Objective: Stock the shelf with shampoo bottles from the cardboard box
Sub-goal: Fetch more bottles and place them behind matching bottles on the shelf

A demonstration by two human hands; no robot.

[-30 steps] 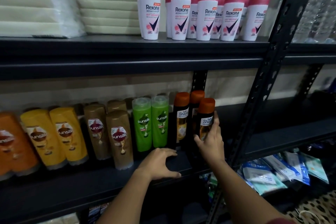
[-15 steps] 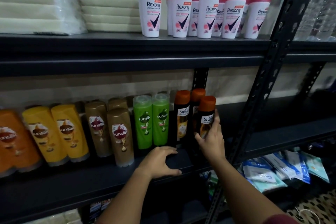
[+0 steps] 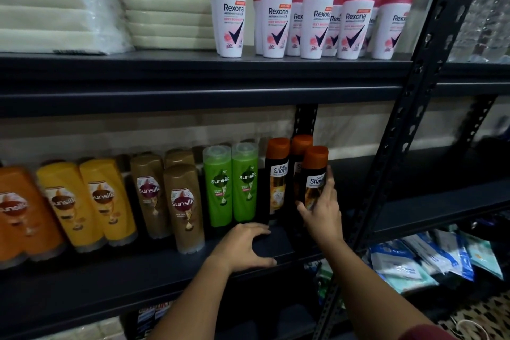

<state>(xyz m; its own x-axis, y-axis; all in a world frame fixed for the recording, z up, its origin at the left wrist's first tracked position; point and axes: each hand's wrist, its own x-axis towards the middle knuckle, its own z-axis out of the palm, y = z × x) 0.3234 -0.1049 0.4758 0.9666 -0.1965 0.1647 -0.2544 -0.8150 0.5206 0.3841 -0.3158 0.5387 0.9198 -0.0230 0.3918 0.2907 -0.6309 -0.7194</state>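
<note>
My right hand (image 3: 321,212) grips a black shampoo bottle with an orange cap (image 3: 314,174), upright at the right end of the middle shelf (image 3: 138,270). Two more black bottles (image 3: 277,176) stand just left of and behind it. My left hand (image 3: 245,247) rests with spread fingers on the shelf's front edge, below the two green Sunsilk bottles (image 3: 230,185). Brown Sunsilk bottles (image 3: 183,204), yellow ones (image 3: 85,201) and an orange one (image 3: 19,212) fill the shelf to the left. The cardboard box is out of view.
Pink-capped Rexona deodorants (image 3: 276,11) and stacked pale packs (image 3: 162,0) stand on the upper shelf. A black perforated upright (image 3: 414,96) rises right of my right hand. Blue and white sachet packs (image 3: 430,259) lie on a lower shelf to the right.
My right hand and its black bottle have barely shifted; the view has tilted slightly. The left hand stays on the shelf edge.
</note>
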